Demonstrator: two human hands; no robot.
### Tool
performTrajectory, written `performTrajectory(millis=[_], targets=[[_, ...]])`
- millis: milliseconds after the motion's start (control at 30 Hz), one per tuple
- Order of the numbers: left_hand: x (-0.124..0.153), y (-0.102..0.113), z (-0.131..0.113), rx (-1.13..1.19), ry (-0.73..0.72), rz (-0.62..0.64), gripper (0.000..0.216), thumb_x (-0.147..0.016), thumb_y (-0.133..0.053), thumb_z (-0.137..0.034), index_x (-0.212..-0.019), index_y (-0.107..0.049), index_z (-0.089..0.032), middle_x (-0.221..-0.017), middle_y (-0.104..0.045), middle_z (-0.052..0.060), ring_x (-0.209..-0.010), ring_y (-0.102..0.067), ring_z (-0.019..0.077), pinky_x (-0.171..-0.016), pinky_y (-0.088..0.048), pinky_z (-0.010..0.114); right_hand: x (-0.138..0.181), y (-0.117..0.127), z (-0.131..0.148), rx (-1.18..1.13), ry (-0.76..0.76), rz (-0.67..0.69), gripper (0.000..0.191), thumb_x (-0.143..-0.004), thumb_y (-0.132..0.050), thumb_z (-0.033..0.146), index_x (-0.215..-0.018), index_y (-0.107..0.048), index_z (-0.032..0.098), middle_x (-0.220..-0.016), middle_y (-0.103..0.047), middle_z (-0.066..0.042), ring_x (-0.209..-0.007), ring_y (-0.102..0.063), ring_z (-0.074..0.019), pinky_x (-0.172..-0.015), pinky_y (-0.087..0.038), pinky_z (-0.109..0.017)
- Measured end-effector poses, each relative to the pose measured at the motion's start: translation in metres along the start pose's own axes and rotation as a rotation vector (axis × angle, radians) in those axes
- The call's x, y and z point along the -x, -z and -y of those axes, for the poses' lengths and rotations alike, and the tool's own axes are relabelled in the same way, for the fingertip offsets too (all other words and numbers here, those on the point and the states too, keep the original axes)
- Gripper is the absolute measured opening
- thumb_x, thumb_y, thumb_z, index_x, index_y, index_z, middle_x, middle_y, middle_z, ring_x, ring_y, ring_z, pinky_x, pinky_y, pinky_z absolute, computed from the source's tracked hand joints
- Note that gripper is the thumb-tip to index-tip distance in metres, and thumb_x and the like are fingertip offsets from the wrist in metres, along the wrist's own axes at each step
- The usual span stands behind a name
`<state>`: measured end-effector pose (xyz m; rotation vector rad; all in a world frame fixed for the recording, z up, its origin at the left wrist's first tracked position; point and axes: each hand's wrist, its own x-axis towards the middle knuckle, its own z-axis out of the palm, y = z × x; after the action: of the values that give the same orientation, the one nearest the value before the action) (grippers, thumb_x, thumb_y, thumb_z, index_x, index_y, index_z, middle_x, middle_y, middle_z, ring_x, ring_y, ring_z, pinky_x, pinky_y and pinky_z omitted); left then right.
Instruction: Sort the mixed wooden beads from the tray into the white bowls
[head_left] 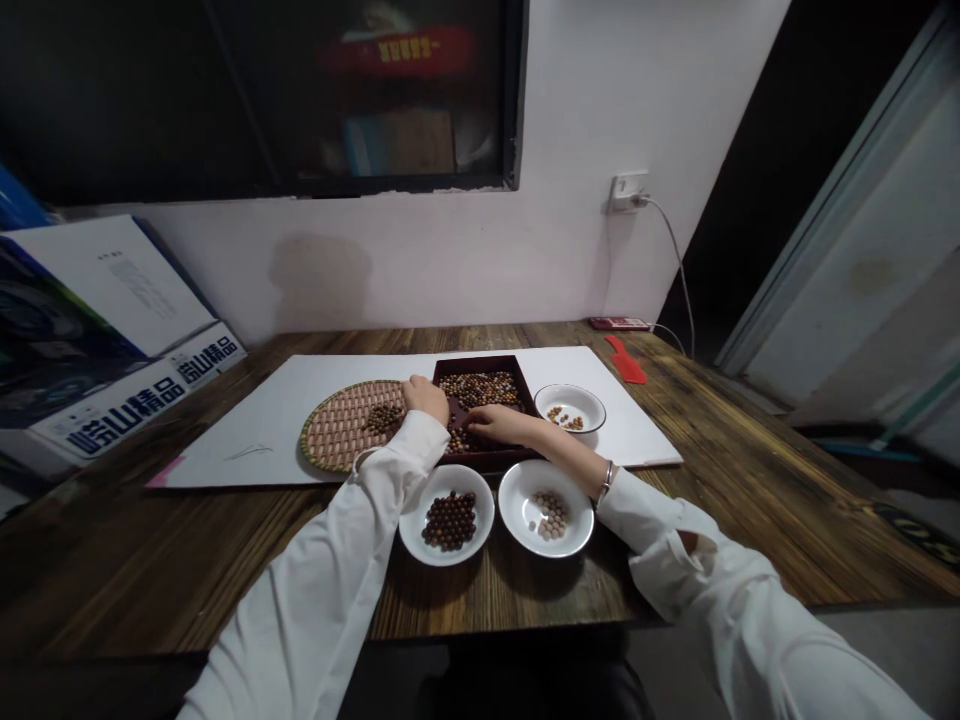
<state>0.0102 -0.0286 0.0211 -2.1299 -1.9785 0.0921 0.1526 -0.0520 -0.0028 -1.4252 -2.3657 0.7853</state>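
My left hand (426, 398) is curled over the left edge of a dark red tray (486, 362), beside a woven basket (330, 428); its fingertips are hidden. Inside the tray, my right hand (496, 424) points its fingers, drawn together, down among the beads. What either hand holds is too small or covered to make out. Many mixed brown beads (480, 388) fill the far part of the tray. A small heap of brownish beads (384, 419) lies on the basket. Dark red-brown beads (450, 521) sit in the near left white bowl (411, 535), pale beads (553, 514) in the near right one (517, 535).
A third white bowl (592, 401) with a few yellow-brown beads stands right of the tray. Beneath lies a white board (259, 400) on the wooden table (112, 560). A red object (625, 362) and a phone (619, 323) lie at back right; a printed box (127, 300) stands left.
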Motion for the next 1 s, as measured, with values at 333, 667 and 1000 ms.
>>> performTrajectory(millis=[333, 667, 1000], targets=[[0.0006, -0.0043, -0.0004, 0.011, -0.021, -0.039, 0.05, -0.094, -0.025, -0.002, -0.122, -0.067, -0.001, -0.127, -0.061, 0.025, -0.118, -0.049, 0.0293, -0.09, -0.034, 0.036, 0.001, -0.0006, -0.0013, -0.018, 0.012, -0.014, 0.029, -0.094, -0.054, 0.013, -0.116, -0.072, 0.011, -0.119, -0.073, -0.012, -0.099, -0.068, -0.021, -0.089, -0.05, -0.029], [-0.0006, -0.0055, -0.0001, 0.017, -0.015, -0.051, 0.051, -0.094, -0.025, -0.003, -0.123, -0.066, 0.0, -0.128, -0.059, 0.025, -0.119, -0.046, 0.0298, -0.091, -0.033, 0.037, 0.0005, -0.0001, 0.0005, 0.012, 0.012, -0.009, 0.029, -0.093, -0.055, 0.011, -0.116, -0.072, 0.009, -0.116, -0.074, -0.013, -0.097, -0.069, -0.0194, -0.086, -0.05, -0.026], [-0.002, -0.0052, 0.0006, -0.007, -0.017, -0.064, 0.05, -0.095, -0.026, -0.006, -0.122, -0.068, -0.005, -0.131, -0.059, 0.022, -0.12, -0.045, 0.0305, -0.092, -0.034, 0.038, -0.0016, -0.0034, -0.0046, -0.005, 0.056, -0.007, 0.018, -0.085, -0.062, 0.007, -0.1, -0.072, 0.009, -0.101, -0.076, -0.01, -0.086, -0.066, -0.0166, -0.075, -0.049, -0.024]])
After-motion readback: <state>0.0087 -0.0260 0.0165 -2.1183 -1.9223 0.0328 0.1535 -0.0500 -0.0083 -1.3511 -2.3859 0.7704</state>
